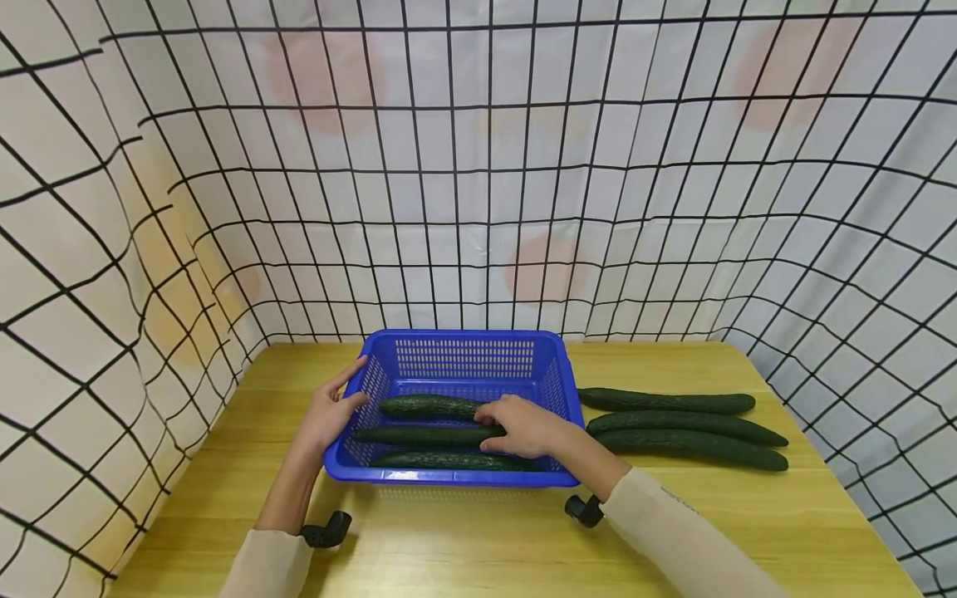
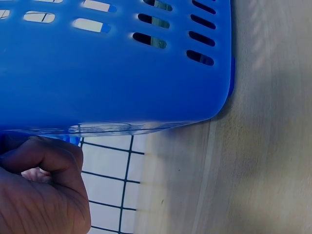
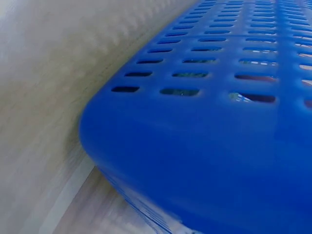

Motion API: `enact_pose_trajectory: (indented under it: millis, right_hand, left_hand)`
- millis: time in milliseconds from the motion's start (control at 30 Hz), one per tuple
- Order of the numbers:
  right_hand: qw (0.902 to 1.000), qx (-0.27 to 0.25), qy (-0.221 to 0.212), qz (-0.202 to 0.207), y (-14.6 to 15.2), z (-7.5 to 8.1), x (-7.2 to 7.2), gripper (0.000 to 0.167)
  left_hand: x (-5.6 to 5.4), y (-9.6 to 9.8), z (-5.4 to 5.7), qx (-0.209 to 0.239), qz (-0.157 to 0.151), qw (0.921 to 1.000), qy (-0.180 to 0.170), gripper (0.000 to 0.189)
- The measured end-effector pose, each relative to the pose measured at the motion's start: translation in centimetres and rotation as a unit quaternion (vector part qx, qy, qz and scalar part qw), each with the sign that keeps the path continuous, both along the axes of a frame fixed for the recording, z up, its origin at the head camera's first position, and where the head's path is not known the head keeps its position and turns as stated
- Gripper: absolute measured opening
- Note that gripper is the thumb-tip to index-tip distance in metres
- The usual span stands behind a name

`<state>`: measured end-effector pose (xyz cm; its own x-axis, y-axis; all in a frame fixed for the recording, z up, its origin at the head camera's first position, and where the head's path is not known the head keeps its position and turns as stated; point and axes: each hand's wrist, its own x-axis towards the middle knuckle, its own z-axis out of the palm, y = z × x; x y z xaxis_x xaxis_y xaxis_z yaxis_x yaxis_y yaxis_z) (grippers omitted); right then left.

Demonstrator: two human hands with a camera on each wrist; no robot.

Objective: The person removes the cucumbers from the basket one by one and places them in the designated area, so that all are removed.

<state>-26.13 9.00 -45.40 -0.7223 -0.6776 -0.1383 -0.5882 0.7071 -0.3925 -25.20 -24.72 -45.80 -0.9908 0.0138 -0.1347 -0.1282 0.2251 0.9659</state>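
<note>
Head view: your beige sleeves reach in from 7 and 5 o'clock, a black wrist device on the left arm and another black device on the right. Ahead, on the yellow wood-grain table, sits a blue slotted basket holding three cucumbers, all lying crosswise. Nearest is the front cucumber, along the 6 o'clock wall. Just beyond it lies the middle cucumber, its tip toward 9 o'clock, its other end under your right hand. That hand is partly closed, thumb on the near side and bent fingers on the far side, pinching the cucumber. Your left hand grips the basket's rim at 9 o'clock; your left wrist camera shows its fingers bent beside the wall. Beyond the middle one lies the back cucumber, its far end hidden by your right hand. Outside, at 3 o'clock, lie three loose cucumbers, the nearer two side by side. Farthest, at 12 o'clock, a black grid net fronts a white backdrop with pale red patches.
</note>
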Motion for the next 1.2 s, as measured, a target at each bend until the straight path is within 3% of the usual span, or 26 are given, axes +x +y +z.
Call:
enact_pose_trajectory:
  millis: [200,367,633,933,1200]
  right_hand:
    - [0.9988,0.038,0.02,0.026,-0.34,-0.32,-0.07,0.039]
    - [0.9987,0.042,0.012,0.026,-0.34,-0.41,-0.07,0.036]
    - [0.9994,0.016,0.015,0.026,-0.17,-0.16,0.02,0.041]
    - [0.9974,-0.052,-0.043,0.023,0.27,0.41,0.33,0.042]
    - [0.9931,-0.103,-0.023,0.05,0.22,0.53,0.55,0.052]
  left_hand:
    - [0.05,-0.1,-0.14,0.007,0.001,1.0,-0.005,0.067]
    - [-0.07,-0.18,-0.39,0.014,0.006,0.9998,-0.01,0.068]
    - [-0.01,-0.16,-0.29,0.022,0.007,0.9997,-0.01,0.068]
    - [-0.24,-0.16,-0.16,0.018,0.008,0.9998,-0.006,0.068]
    - [-0.28,-0.12,-0.02,0.017,0.006,0.9998,-0.006,0.068]
